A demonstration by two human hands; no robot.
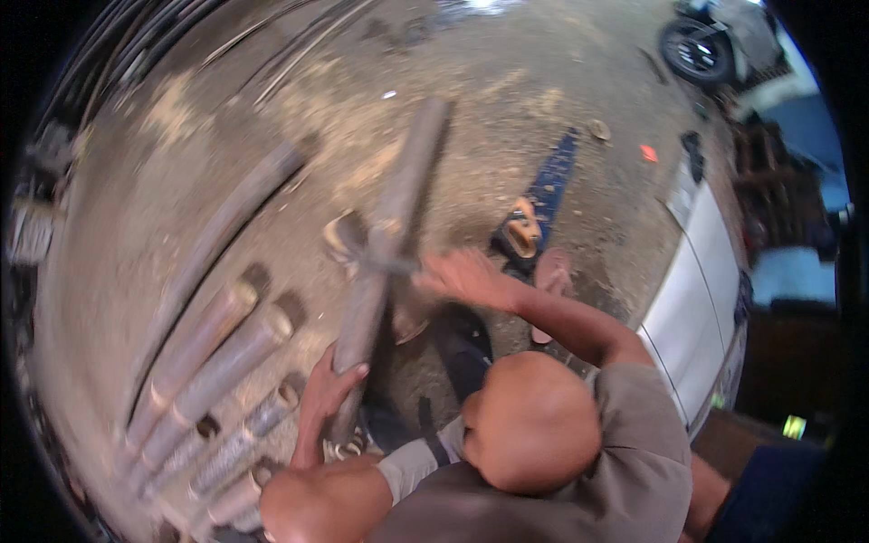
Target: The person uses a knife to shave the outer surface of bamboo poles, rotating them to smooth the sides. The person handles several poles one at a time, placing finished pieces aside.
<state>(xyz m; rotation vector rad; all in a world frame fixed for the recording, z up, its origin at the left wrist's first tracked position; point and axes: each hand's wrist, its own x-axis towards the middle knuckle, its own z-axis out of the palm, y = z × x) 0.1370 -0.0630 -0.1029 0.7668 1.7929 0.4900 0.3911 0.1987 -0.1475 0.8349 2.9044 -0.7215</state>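
The long grey pipe [385, 262] runs across the dirt floor [507, 118], its near end grasped by the left hand [323, 391]. The right hand [466, 274], blurred, lies spread beside its middle, gripping nothing. More pipes [217, 362] lie alongside, left of it.

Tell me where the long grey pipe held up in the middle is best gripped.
Put the grip on the bare round shaft of the long grey pipe, above the blurred fitting at mid-length, and come from the picture's left. Another person's hand already wraps the lower part and their other hand is at its right, so the left side is probably freest.
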